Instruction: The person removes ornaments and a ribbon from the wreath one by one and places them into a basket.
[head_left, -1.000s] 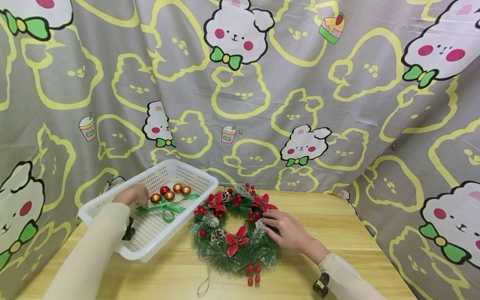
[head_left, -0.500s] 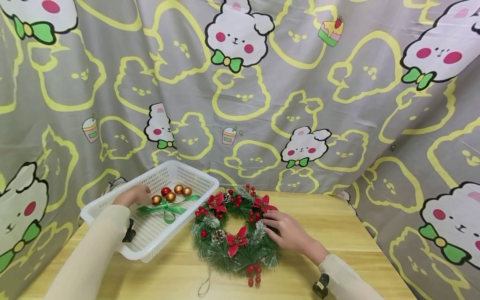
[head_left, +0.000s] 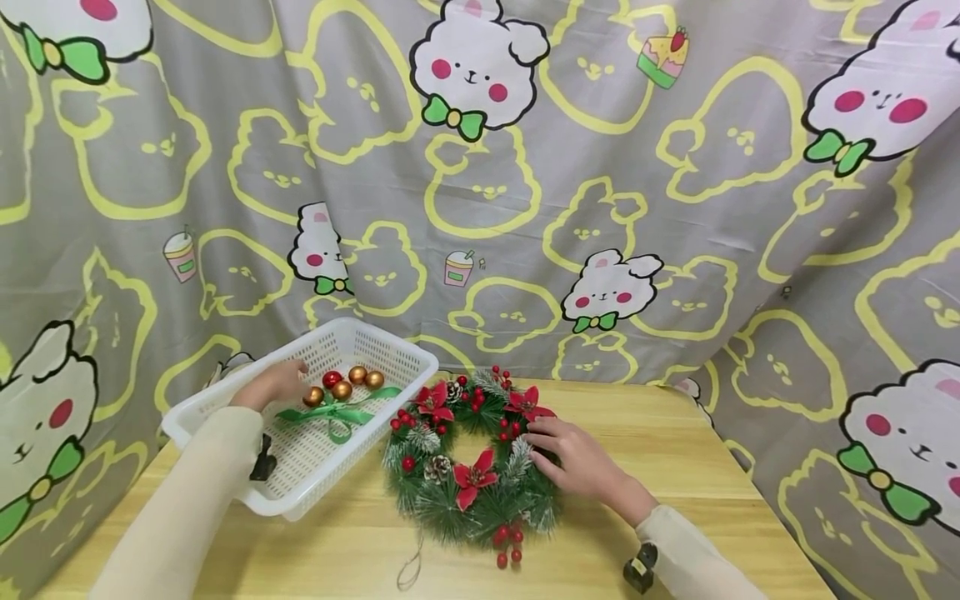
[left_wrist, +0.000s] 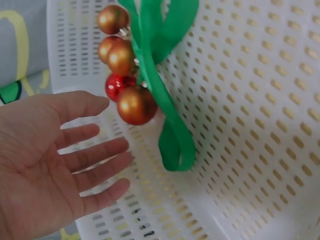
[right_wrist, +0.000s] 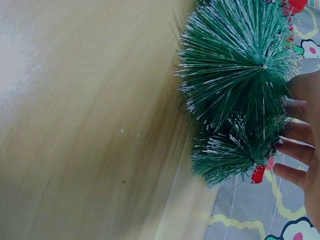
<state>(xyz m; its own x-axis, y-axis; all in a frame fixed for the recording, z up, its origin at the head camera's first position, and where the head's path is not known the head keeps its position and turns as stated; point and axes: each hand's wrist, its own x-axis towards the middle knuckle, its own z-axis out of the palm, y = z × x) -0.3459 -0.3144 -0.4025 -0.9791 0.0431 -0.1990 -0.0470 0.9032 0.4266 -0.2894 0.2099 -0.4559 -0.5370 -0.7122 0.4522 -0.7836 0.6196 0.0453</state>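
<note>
My left hand (left_wrist: 55, 155) is over the left part of a white plastic basket (head_left: 315, 492), fingers spread and holding nothing. Close by its thumb lie several gold Christmas baubles (left_wrist: 136, 105) and a red bauble (left_wrist: 116, 86). A green ribbon (left_wrist: 167, 105) with a loop is beside them in the basket. On the table, a Christmas wreath (head_left: 480, 521) carries red poinsettias (head_left: 475, 477), pine cones (head_left: 437, 469) and red berries. My right hand (head_left: 577, 460) rests on the wreath's right side with its fingers extended over the greenery. The right wrist view shows those fingers against the frosted needles (right_wrist: 235, 75).
A wooden table (head_left: 660, 533) carries everything. A thin string loop (head_left: 409, 571) lies at the wreath's near side. Behind the table hangs a grey patterned curtain (head_left: 495, 208), and the basket stands near it at the left.
My left hand has drawn up slightly from the ribbon's end, and its fingers have loosened. The baubles and ribbon stay in the basket. My right hand stays on the wreath.
</note>
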